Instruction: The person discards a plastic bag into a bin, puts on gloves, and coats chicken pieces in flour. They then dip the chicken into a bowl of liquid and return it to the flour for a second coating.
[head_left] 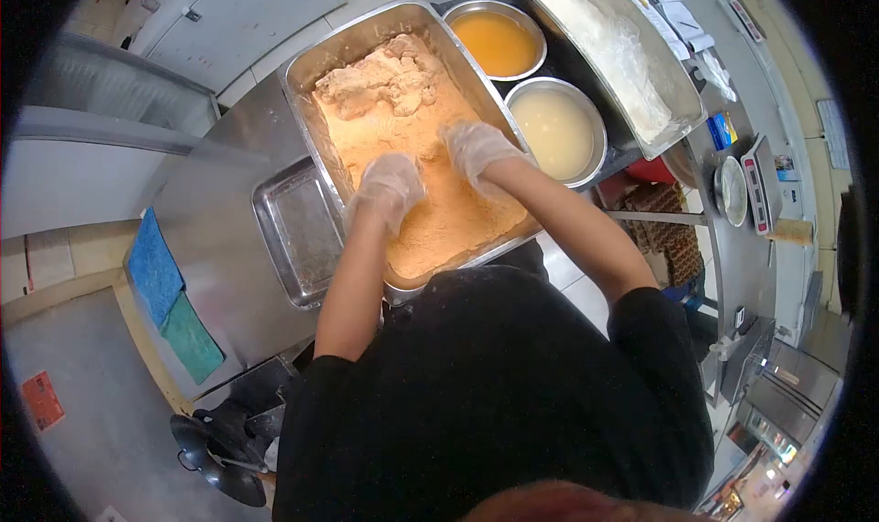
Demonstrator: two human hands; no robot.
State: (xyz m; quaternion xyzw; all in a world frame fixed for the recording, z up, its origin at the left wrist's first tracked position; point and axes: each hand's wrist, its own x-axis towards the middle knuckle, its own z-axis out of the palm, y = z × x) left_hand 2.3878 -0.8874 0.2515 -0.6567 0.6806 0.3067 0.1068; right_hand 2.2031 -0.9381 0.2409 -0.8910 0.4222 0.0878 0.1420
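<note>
Both hands wear clear plastic gloves and reach into a deep metal tray (302, 96) filled with orange-tinted flour (439, 233). My left hand (388, 189) is at the middle left of the flour, its fingers hidden by the glove and the flour. To its right, my right hand (478, 154) touches the flour near the tray's right wall, its fingertips also unclear. What either hand holds, if anything, cannot be made out. Coated pieces (385, 78) lie heaped at the far end of the tray, beyond both hands.
Right of the tray stand a bowl of orange liquid (496, 44), a bowl of pale liquid (554, 130) and a tray of white flour (609, 50). A shallow metal tray (300, 229) is at left, with blue (156, 266) and green cloths (194, 337) beyond. A scale (758, 185) sits far right.
</note>
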